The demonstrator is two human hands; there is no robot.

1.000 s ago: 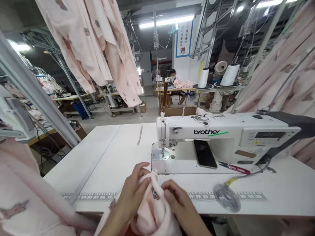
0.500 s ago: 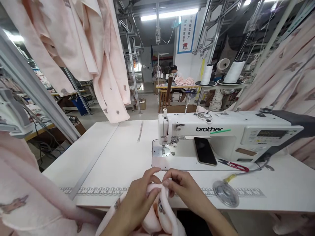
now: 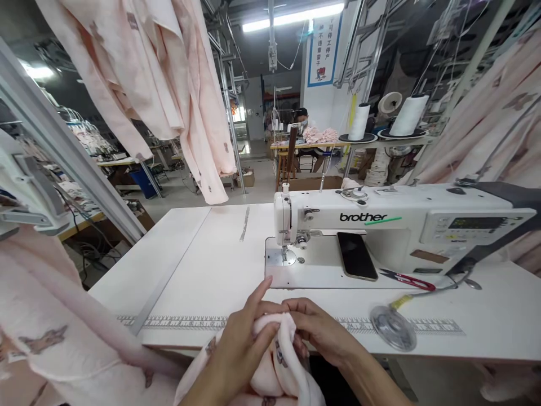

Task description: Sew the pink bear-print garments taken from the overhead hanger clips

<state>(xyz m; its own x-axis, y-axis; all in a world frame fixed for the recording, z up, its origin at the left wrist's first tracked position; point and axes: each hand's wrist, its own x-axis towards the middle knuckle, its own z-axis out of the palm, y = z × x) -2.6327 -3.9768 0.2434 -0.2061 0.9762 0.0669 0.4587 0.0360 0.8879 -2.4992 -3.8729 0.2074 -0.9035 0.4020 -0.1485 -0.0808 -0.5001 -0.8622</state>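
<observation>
Both hands are on a soft pale pink garment with small brown printed figures, in front of the table's near edge. My left hand pinches a rolled edge of it between thumb and fingers, its index finger pointing up and forward. On the other side of the same edge, my right hand is closed on the cloth with curled fingers; its fingertips are partly hidden behind the fabric. Just beyond the hands stands a white Brother sewing machine, its needle and presser foot over the metal plate.
A black phone lies on the machine bed. Red-handled thread snips and a clear round disc are to the right. A printed ruler scale runs along the front of the table. Pink garments hang at left.
The view has shifted slightly, moving the scene a little rightward. My left index finger has lifted, and my right fingers have moved further round behind the cloth edge.
</observation>
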